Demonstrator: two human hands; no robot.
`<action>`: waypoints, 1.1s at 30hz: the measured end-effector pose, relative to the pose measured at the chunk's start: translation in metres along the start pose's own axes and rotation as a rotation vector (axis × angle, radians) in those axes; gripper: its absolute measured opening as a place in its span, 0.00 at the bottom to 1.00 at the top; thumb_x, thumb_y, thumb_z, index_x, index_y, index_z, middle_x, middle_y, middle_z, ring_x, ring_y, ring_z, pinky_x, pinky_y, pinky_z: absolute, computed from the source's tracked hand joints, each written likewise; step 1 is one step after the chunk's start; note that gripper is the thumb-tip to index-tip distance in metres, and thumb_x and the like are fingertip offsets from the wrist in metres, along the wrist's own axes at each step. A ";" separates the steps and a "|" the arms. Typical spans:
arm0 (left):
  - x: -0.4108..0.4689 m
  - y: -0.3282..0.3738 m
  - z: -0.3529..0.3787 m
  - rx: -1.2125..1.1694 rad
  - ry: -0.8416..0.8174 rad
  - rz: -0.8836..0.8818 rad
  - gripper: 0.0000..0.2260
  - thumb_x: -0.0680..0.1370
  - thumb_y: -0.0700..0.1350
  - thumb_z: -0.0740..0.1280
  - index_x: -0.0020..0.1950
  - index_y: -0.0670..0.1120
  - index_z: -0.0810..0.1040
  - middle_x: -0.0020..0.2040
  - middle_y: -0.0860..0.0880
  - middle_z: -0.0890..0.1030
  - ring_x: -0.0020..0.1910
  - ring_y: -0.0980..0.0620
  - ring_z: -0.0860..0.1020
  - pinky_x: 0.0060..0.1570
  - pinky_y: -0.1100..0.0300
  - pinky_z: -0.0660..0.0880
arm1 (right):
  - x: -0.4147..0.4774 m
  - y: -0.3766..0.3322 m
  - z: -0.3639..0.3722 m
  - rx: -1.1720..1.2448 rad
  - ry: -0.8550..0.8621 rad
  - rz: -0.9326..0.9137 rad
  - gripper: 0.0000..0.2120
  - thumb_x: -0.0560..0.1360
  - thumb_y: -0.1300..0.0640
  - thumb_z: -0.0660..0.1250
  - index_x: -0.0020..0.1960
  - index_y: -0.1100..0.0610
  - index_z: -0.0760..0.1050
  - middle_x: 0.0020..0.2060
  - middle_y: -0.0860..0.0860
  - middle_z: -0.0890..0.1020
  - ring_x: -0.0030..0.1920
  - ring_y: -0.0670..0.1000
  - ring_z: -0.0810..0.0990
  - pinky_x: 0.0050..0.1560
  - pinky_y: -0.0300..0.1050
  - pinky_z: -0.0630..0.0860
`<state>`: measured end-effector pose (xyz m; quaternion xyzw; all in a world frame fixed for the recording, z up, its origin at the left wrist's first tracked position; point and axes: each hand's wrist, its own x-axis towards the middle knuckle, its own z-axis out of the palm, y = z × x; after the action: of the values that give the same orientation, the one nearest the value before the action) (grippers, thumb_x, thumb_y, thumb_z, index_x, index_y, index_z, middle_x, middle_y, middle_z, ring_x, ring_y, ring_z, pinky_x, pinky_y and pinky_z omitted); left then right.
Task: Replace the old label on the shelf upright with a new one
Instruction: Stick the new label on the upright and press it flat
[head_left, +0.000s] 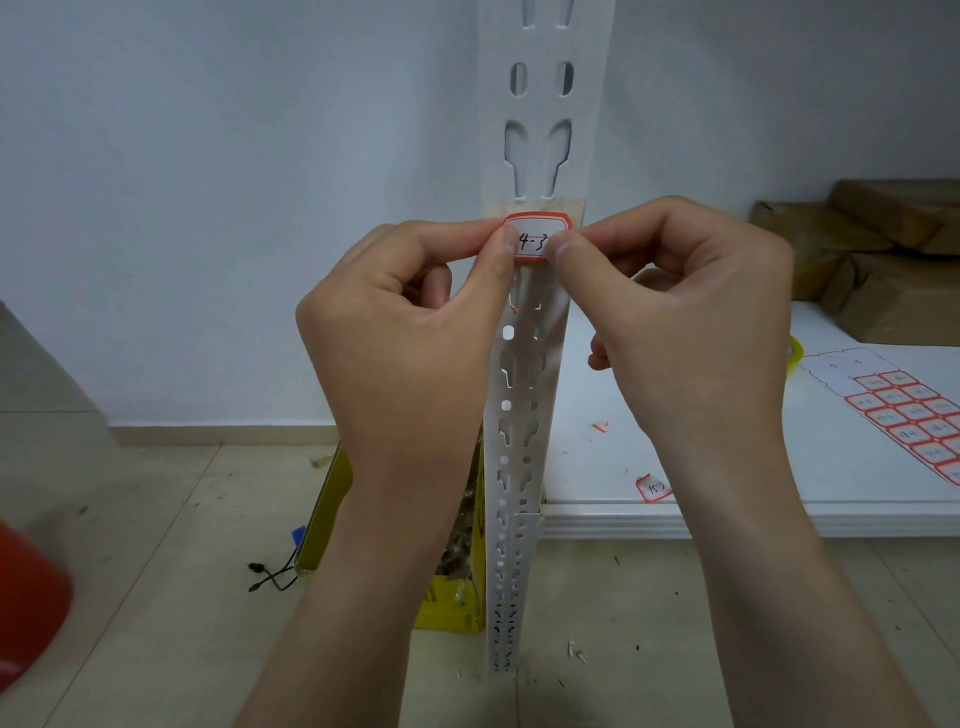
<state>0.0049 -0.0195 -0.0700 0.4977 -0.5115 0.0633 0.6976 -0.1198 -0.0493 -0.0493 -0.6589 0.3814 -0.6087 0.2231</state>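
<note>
A white slotted shelf upright (540, 104) runs down the middle of the view. A small white label (535, 234) with a red border and the handwriting "4-3" is held flat in front of it, over a patch of yellowish residue. My left hand (410, 332) pinches the label's left edge between thumb and forefinger. My right hand (691, 322) pinches its right edge the same way. Whether the label touches the upright, I cannot tell. A peeled label (652, 488) lies curled on the white shelf (727, 512).
A sheet of red-bordered labels (914, 415) lies on the shelf at the right, beside a yellow tape roll (795, 353) and brown cardboard boxes (893, 260). A yellow box (452, 608) stands on the tiled floor behind the upright. A red object (26, 597) shows at the left edge.
</note>
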 end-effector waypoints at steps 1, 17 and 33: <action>0.000 0.000 0.000 0.002 0.000 0.001 0.05 0.78 0.45 0.76 0.50 0.56 0.84 0.29 0.48 0.71 0.29 0.56 0.65 0.32 0.65 0.64 | 0.000 0.000 0.000 0.001 0.002 0.001 0.10 0.76 0.50 0.77 0.39 0.40 0.80 0.33 0.46 0.83 0.30 0.49 0.81 0.33 0.46 0.83; 0.000 0.001 -0.002 0.049 0.019 0.008 0.05 0.77 0.49 0.77 0.51 0.57 0.85 0.31 0.46 0.75 0.30 0.55 0.67 0.32 0.66 0.66 | -0.002 0.001 0.002 -0.090 0.070 0.001 0.07 0.75 0.46 0.78 0.40 0.41 0.82 0.32 0.43 0.83 0.32 0.47 0.82 0.38 0.45 0.84; -0.001 0.001 0.000 0.048 0.039 -0.047 0.06 0.76 0.51 0.77 0.52 0.54 0.87 0.29 0.51 0.72 0.29 0.55 0.66 0.31 0.64 0.65 | -0.001 0.000 0.001 -0.093 0.072 0.012 0.09 0.75 0.44 0.78 0.38 0.40 0.81 0.31 0.42 0.83 0.32 0.46 0.81 0.34 0.40 0.81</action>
<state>0.0041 -0.0188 -0.0702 0.5249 -0.4845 0.0690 0.6964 -0.1187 -0.0486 -0.0505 -0.6438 0.4210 -0.6125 0.1819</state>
